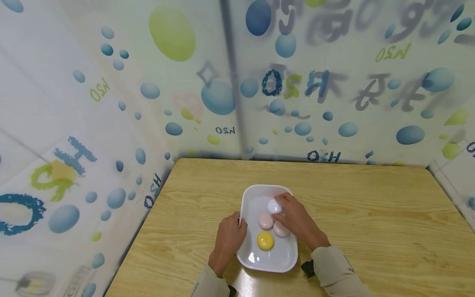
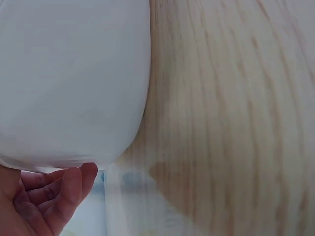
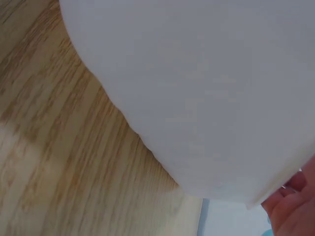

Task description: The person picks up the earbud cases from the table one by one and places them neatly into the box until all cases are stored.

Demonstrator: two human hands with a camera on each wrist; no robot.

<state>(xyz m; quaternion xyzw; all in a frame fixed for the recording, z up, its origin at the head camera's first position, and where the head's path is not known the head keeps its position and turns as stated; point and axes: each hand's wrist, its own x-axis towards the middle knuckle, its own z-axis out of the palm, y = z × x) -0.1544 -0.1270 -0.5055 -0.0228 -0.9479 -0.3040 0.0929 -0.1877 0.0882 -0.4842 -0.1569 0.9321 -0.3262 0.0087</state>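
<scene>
A white rectangular tray with rounded corners stands on the wooden table. At its left side my left hand grips the rim, thumb on top; the left wrist view shows the curled fingers against the tray's outer side. Over the far right part of the tray, my right hand pinches a glossy white round piece between thumb and fingers. Just below it lie a pink round piece and a second pink one, partly behind the hand. Nearer the front sits a yellow round piece.
The light wooden table spreads out on both sides of the tray. Behind it and to the left hang pale sheets printed with blue and green bubbles and letters.
</scene>
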